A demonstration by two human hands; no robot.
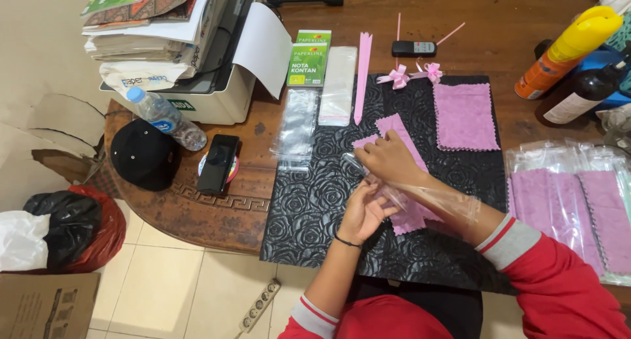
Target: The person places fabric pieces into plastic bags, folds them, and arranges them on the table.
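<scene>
My right hand (389, 158) and my left hand (363, 211) both grip a clear plastic sleeve (453, 202) over a black embossed mat (315, 201). A folded pink cloth (397, 128) lies partly under my right hand, and its lower end (411, 218) shows near my left hand. A second pink cloth (465, 115) lies flat on the mat to the right. Two pink ribbon bows (398, 77) sit at the mat's far edge, next to a long pink ribbon strip (362, 76).
Bagged pink cloths (572, 204) pile up at right. Clear sleeves (297, 125) and a stack (338, 82) lie left of the mat. A phone (219, 163), black cap (141, 153), water bottle (165, 119), printer (210, 96), spray can (566, 49) and remote (414, 48) stand around.
</scene>
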